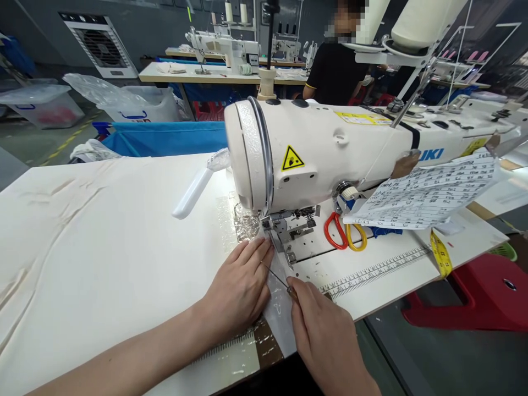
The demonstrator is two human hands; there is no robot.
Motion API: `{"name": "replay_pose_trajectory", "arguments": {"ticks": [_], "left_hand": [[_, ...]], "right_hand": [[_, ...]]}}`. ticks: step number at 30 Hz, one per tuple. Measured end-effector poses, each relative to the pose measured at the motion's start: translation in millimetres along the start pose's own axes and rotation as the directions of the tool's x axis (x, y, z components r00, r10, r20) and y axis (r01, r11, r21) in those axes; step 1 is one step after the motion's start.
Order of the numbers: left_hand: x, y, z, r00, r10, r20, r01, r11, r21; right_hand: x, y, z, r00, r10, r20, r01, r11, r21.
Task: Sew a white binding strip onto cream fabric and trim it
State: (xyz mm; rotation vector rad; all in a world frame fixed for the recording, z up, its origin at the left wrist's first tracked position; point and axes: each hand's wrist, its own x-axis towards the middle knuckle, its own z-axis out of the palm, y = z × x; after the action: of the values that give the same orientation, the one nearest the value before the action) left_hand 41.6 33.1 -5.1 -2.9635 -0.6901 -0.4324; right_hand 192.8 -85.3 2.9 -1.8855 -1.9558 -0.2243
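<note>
My left hand point(241, 289) lies flat on the white cloth point(103, 247), fingers together and stretched toward the presser foot point(277, 234) of the white sewing machine point(330, 151). My right hand point(325, 335) pinches a thin metal awl point(277, 276), whose tip points at the cloth edge just in front of the presser foot. A narrow strip of cloth runs between my two hands toward the table's near edge.
Scissors with red and yellow handles point(344, 232) lie right of the needle. A printed paper sheet point(433, 192) hangs on the machine, a yellow tape measure point(440, 256) below it. A red stool point(478, 294) stands at right. Another person point(336, 69) sits behind the machine.
</note>
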Motion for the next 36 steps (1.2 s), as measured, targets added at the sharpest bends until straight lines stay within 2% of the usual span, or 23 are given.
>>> {"name": "replay_pose_trajectory", "arguments": {"ticks": [11, 16, 19, 26, 29, 32, 36], "left_hand": [[3.4, -7.7, 0.3, 1.000, -0.017, -0.001, 0.017, 0.999, -0.036], [8.9, -10.5, -1.8, 0.994, -0.105, -0.008, 0.105, 0.995, 0.001], [11.9, -14.3, -0.8, 0.994, -0.110, -0.005, 0.110, 0.994, -0.001], [11.3, -30.1, -0.5, 0.998, -0.043, -0.056, 0.048, 0.995, 0.090], [9.1, -25.8, -1.9, 0.995, -0.049, -0.084, 0.056, 0.995, 0.085], [6.6, -14.7, -1.3, 0.996, -0.014, -0.087, 0.015, 1.000, 0.015], [4.7, -5.0, 1.8, 0.996, -0.004, -0.090, 0.004, 1.000, -0.004]], "right_hand": [[10.2, -2.4, 8.6, 1.000, 0.003, 0.005, -0.003, 0.999, 0.035], [18.3, -5.3, 13.2, 0.999, 0.021, 0.026, -0.022, 1.000, 0.017], [22.6, -8.3, 15.4, 1.000, 0.015, 0.008, -0.015, 1.000, 0.022], [15.8, -8.0, 11.6, 0.999, 0.051, -0.015, -0.045, 0.965, 0.258], [8.3, -7.5, 8.2, 0.998, 0.054, -0.028, -0.045, 0.966, 0.256], [2.3, -6.9, 6.9, 0.998, 0.029, -0.050, -0.017, 0.972, 0.236], [-8.5, -0.2, 5.7, 0.999, 0.025, 0.023, -0.030, 0.967, 0.254]]}}
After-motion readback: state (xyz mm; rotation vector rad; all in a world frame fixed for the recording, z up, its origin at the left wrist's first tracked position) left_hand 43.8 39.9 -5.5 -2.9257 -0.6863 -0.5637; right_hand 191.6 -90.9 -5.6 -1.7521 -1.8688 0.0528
